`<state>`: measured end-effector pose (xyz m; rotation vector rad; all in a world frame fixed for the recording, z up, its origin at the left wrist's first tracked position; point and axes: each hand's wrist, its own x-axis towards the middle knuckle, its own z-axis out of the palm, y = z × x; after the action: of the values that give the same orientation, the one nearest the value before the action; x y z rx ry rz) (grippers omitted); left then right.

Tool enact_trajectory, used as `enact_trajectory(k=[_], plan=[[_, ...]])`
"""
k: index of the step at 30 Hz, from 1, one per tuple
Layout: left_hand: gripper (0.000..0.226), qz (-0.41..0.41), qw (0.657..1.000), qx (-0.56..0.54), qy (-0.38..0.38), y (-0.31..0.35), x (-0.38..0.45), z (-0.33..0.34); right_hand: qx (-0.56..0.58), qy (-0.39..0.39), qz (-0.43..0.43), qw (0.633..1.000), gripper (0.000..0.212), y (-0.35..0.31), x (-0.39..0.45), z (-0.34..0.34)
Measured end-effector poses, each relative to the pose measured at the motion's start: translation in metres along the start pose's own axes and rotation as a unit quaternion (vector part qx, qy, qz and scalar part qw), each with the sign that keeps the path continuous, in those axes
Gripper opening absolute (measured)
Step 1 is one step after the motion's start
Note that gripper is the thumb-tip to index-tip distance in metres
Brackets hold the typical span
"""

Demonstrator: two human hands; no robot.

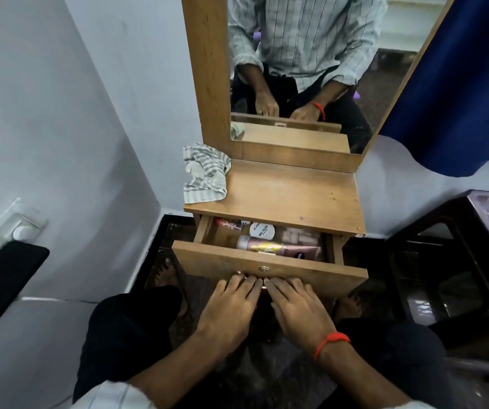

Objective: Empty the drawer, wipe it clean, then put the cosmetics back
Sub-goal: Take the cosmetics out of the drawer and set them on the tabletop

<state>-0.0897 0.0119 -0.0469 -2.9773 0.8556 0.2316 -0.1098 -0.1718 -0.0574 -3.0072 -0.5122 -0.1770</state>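
Wooden drawer (267, 268) stands pulled part way out under the dressing table's top (290, 193), with cosmetics (270, 242) lying inside. Left hand (231, 305) and right hand (295, 308) lie side by side at the lower edge of its front panel, fingers reaching under; whether they curl round it I cannot tell. Striped cloth (205, 174) hangs over the top's left rear corner, below the mirror (311, 69).

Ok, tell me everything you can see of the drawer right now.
The drawer is light brown wood-look board with a small round metal lock in its front panel. It stands partly pulled out under the dresser top. Inside lie cosmetics: a pink tube, a round white-lidded jar and pink packets behind. The left hand and right hand hook their fingers under the front's lower edge.
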Motion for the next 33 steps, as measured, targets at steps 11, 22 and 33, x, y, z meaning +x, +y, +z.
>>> enact_trajectory(k=[11, 22, 33], plan=[[0.056, 0.077, 0.984, -0.008, -0.161, 0.027, -0.080, -0.041, 0.107, -0.224, -0.042, 0.968, 0.047, -0.052, -0.060, -0.053], [0.024, 0.017, 0.966, -0.242, 0.085, -0.029, -0.063, -0.091, 0.202, -0.128, 0.011, 0.971, 0.027, -0.002, -0.022, -0.097], [0.040, -0.078, 0.968, -0.224, 0.088, -0.044, -0.039, -0.032, 0.123, -0.283, 0.018, 0.951, 0.045, -0.003, 0.001, -0.057]])
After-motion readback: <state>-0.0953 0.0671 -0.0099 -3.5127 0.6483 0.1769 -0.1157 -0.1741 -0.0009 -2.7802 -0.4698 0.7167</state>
